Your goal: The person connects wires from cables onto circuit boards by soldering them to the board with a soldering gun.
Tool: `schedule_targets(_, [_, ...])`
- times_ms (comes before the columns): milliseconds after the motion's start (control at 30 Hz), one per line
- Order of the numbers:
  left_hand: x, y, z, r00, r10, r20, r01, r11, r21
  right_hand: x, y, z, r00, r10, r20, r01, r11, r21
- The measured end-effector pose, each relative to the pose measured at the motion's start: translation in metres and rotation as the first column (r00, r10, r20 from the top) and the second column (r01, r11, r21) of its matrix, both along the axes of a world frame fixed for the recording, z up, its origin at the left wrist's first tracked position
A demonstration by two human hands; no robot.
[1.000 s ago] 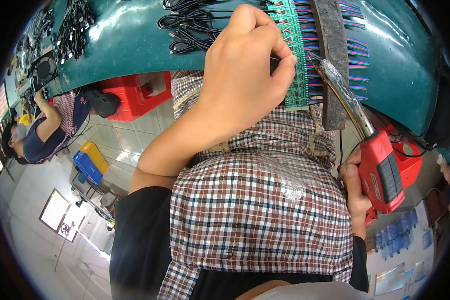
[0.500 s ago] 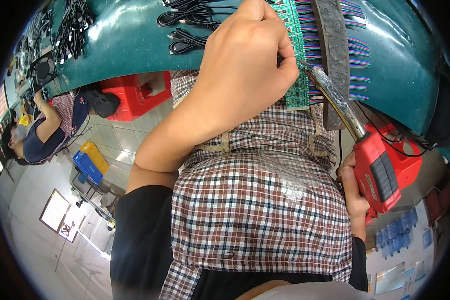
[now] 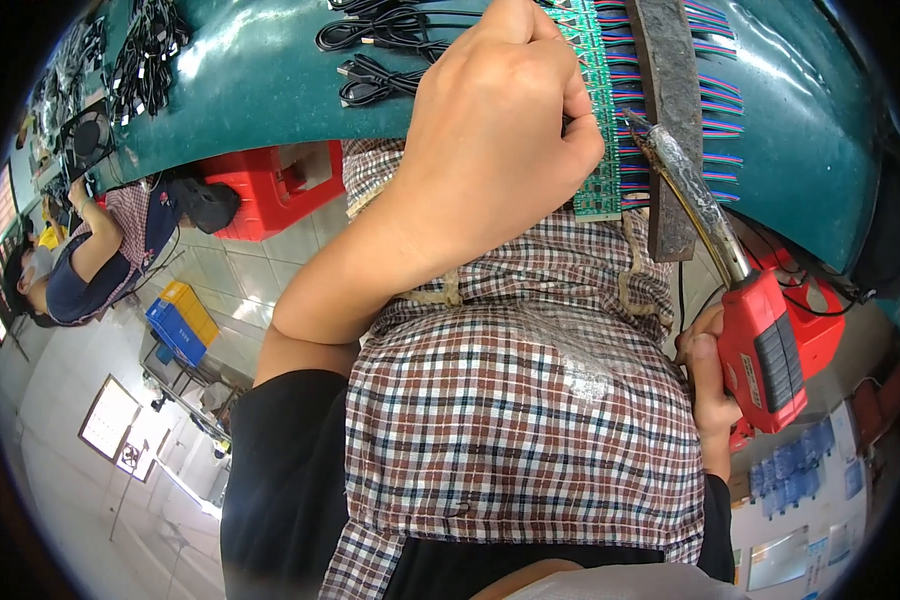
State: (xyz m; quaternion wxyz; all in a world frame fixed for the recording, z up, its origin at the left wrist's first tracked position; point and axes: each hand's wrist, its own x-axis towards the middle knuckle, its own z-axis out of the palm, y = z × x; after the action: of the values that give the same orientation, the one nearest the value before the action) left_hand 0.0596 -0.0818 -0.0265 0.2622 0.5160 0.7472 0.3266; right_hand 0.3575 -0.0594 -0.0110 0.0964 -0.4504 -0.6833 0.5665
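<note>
My left hand (image 3: 505, 130) is closed, its fingertips bent down at the left edge of a long green circuit board (image 3: 600, 190). What the fingers pinch is hidden beneath the hand. My right hand (image 3: 708, 375) is wrapped round a red soldering gun (image 3: 763, 350) with a black grip panel and a long metal barrel. The gun's tip is over the coloured wires (image 3: 630, 95), just right of the board. These thin wires run from the board under a dark grey bar (image 3: 670, 130), and their ends stick out on its far side.
Coiled black cables (image 3: 375, 82) lie left of my left hand on the green table mat (image 3: 260, 90). A cable bundle (image 3: 148, 60) and a small black fan (image 3: 88, 140) are farther left, near a seated person (image 3: 95, 250). Red stools (image 3: 270, 195) stand below the table edge.
The soldering gun's tip has moved off the board's right edge, rightward and slightly up, with my right hand following. My left hand has shifted a little to the right, still closed.
</note>
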Motion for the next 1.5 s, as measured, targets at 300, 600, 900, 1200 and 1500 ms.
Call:
schedule_targets(300, [0.007, -0.009, -0.027, 0.982, 0.035, -0.187, -0.004, 0.987, 0.163, 0.002, -0.001, -0.01, 0.984, -0.084, -0.155, 0.073, 0.995, -0.072])
schedule_targets(600, [-0.035, -0.014, -0.005, 0.923, 0.243, -0.297, -0.162, 0.948, 0.275, -0.006, 0.0, -0.011, 0.933, -0.23, -0.278, 0.212, 0.973, -0.094])
schedule_targets(900, [-0.192, -0.063, -0.053, 0.543, 0.647, -0.535, -0.661, 0.723, 0.203, -0.017, 0.004, 0.007, 0.962, -0.252, -0.105, 0.227, 0.952, -0.203])
schedule_targets(1200, [-0.183, -0.043, -0.053, 0.614, 0.78, 0.122, -0.779, 0.575, 0.25, -0.014, 0.002, 0.007, 0.975, -0.202, -0.097, 0.184, 0.968, -0.171])
schedule_targets(1500, [-0.126, -0.027, 0.022, 0.835, 0.549, 0.033, -0.377, 0.528, 0.761, -0.024, 0.008, 0.013, 0.969, -0.2, -0.147, 0.169, 0.966, -0.197])
